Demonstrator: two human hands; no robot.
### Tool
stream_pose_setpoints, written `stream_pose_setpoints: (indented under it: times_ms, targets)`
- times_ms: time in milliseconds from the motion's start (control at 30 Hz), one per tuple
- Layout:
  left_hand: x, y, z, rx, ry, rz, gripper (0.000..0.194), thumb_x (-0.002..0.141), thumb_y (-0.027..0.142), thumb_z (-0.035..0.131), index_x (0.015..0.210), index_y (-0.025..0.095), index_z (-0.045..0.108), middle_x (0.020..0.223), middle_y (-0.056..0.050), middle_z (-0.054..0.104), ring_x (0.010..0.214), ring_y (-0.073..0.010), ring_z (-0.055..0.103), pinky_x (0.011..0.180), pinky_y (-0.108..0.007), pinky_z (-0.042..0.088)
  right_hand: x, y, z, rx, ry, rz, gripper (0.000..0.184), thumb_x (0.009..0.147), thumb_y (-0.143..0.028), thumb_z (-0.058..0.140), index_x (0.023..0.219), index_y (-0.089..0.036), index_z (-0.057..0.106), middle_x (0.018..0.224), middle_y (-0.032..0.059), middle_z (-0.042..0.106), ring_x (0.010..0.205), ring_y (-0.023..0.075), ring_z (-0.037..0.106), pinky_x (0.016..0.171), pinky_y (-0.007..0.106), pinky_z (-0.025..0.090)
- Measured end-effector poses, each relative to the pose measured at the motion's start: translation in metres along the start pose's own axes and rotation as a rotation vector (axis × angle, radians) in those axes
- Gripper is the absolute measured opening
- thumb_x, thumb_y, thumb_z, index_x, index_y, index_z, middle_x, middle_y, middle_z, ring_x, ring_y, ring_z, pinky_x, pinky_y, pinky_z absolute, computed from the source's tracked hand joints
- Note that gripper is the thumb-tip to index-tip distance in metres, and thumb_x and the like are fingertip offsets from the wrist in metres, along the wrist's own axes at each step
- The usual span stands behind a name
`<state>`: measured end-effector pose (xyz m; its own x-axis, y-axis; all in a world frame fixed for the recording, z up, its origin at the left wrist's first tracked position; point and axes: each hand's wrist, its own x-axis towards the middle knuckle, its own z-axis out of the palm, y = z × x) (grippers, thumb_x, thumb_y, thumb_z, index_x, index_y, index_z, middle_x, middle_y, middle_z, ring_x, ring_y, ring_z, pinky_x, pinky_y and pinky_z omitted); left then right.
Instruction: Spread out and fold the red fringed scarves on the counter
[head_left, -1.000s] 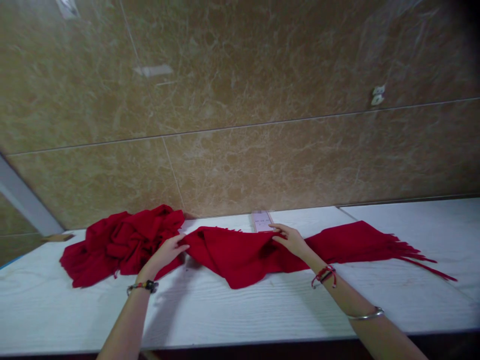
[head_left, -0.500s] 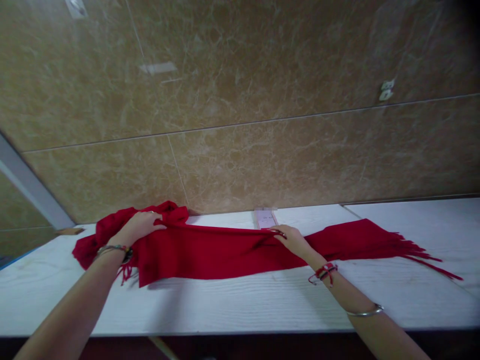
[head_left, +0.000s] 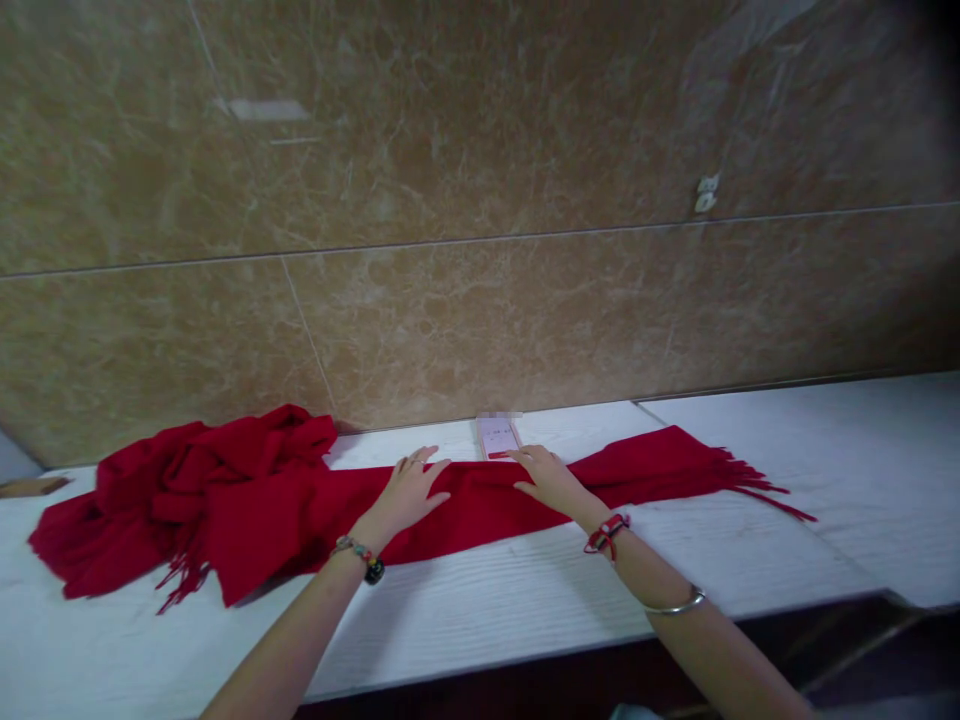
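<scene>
A red fringed scarf [head_left: 472, 510] lies lengthwise along a white wood-grain table [head_left: 465, 620]. Its left part is a crumpled heap with some fringe showing, while the middle is a flat folded strip and the right end fans out in tassels. My left hand [head_left: 405, 495] rests over the middle of the strip, fingers spread. To its right, my right hand [head_left: 551, 480] is on the scarf near its far edge, its fingers also apart and stretched out. Just beyond that hand lies a small pale printed card or box [head_left: 497, 437].
A brown marbled tile wall [head_left: 450, 330] rises directly behind the table. A small white fitting [head_left: 706, 193] is fixed on it at the right. At the table's far left lies a small brown block [head_left: 34, 487]. Dark space shows below the table's front edge.
My left hand has let go of the scarf by the heap and moved right to its middle. My right hand has opened. The view has shifted right.
</scene>
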<state>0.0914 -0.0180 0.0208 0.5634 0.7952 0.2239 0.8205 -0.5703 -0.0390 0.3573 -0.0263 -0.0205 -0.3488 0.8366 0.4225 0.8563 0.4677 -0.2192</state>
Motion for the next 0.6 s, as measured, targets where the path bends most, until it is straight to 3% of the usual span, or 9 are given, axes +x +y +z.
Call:
stream_pose_setpoints:
  times_ms: [133, 267, 433, 600]
  targets:
    - [0.021, -0.004, 0.032, -0.168, -0.07, -0.059, 0.06, 0.075, 0.042, 0.052, 0.129, 0.023, 0.033, 0.138, -0.014, 0.028, 0.128, -0.0271, 0.02, 0.1, -0.048, 0.019, 0.001, 0.009, -0.004, 0.129, -0.087, 0.041, 0.047, 0.071, -0.016, 0.06, 0.117, -0.016, 0.049, 0.104, 0.0112, 0.057, 0.098, 0.0218, 0.051, 0.086, 0.036, 0.039]
    - [0.024, -0.023, 0.049, -0.246, -0.095, -0.048, 0.059, 0.076, 0.048, 0.049, 0.128, 0.024, 0.034, 0.124, -0.011, 0.046, 0.118, -0.0248, 0.037, 0.1, -0.05, 0.015, 0.005, 0.009, -0.009, 0.204, -0.051, 0.063, 0.042, 0.069, -0.007, 0.057, 0.11, -0.016, 0.054, 0.1, 0.0092, 0.058, 0.094, 0.0194, 0.054, 0.085, 0.032, 0.04]
    - [0.021, -0.028, 0.04, -0.191, 0.011, -0.075, 0.056, 0.07, 0.046, 0.057, 0.119, 0.021, 0.046, 0.106, -0.01, 0.053, 0.101, -0.0248, 0.047, 0.091, -0.04, 0.032, 0.008, 0.014, -0.008, 0.19, 0.081, 0.071, 0.022, 0.071, -0.006, 0.054, 0.089, -0.016, 0.06, 0.087, 0.0067, 0.058, 0.084, 0.0183, 0.054, 0.079, 0.031, 0.043]
    - [0.02, -0.03, 0.019, -0.235, 0.029, 0.026, 0.022, 0.077, 0.022, 0.049, 0.095, 0.018, 0.06, 0.089, -0.006, 0.058, 0.087, -0.0188, 0.053, 0.081, -0.029, 0.039, 0.004, 0.012, -0.018, 0.22, 0.168, -0.013, 0.018, 0.07, -0.005, 0.052, 0.081, -0.017, 0.059, 0.081, 0.005, 0.057, 0.079, 0.0167, 0.053, 0.072, 0.028, 0.043]
